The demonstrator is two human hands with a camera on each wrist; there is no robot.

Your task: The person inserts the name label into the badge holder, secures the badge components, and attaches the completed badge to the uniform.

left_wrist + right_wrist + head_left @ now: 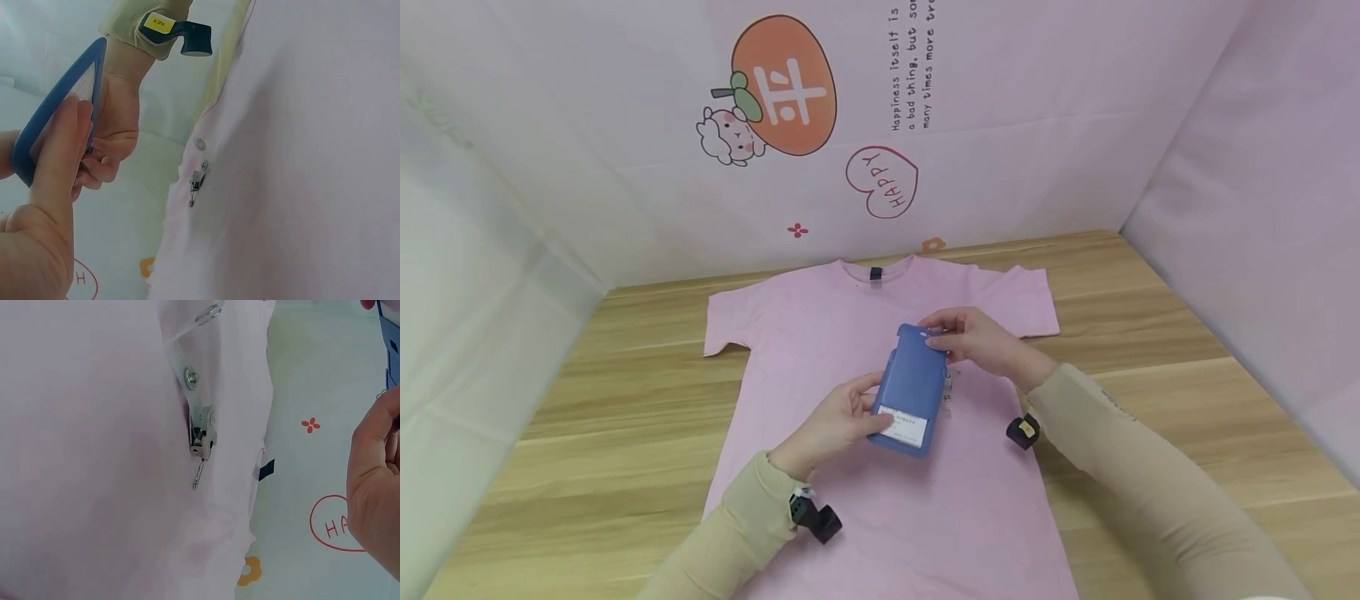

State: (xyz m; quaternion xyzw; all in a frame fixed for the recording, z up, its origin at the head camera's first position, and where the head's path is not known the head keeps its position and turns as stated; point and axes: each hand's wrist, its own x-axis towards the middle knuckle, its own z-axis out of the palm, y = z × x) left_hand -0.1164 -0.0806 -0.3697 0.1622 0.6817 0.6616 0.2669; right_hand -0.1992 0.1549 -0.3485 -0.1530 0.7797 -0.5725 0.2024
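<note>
A blue card holder [912,375] is held up over the pink T-shirt [797,375], slanted in the head view. In its lower end sits a white card [902,427] with small print. My left hand [842,421] grips the lower left edge, thumb lying on the card. At the upper end, my right hand [981,340] pinches the top right corner between thumb and fingers. A metal badge clip [203,434] with a clear snap strap [191,378] lies on the shirt, just beside the holder's right edge in the head view.
The T-shirt lies spread on a wood-grain table [647,375], its neck label [876,273] at the far side. A printed white backdrop [1000,125] rises behind the table. Black camera mounts [816,515] sit at both wrists.
</note>
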